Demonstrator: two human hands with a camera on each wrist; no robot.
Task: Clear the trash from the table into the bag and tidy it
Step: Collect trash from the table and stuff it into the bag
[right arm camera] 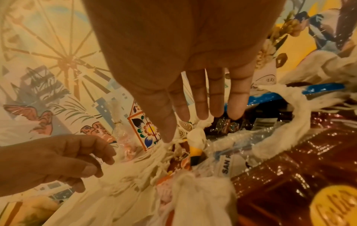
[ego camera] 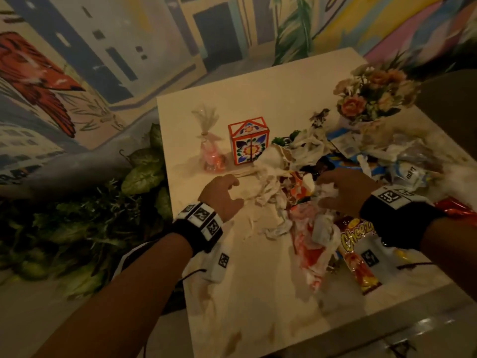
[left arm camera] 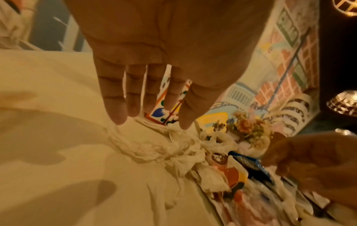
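Note:
A heap of trash covers the right half of the pale table: crumpled white tissue and thin plastic, a yellow-lettered Cheezy snack packet, a red and white wrapper and blue wrappers. My left hand hovers at the heap's left edge, holding nothing. Its fingers are straight above the crumpled white plastic. My right hand reaches over the middle of the heap. There its fingers are straight, the tips just above white tissue, gripping nothing.
A painted floral box and a cellophane gift pouch stand behind my left hand. A flower pot is at the back right. A red foil packet lies right of my right wrist. Leafy plants border the table's left edge.

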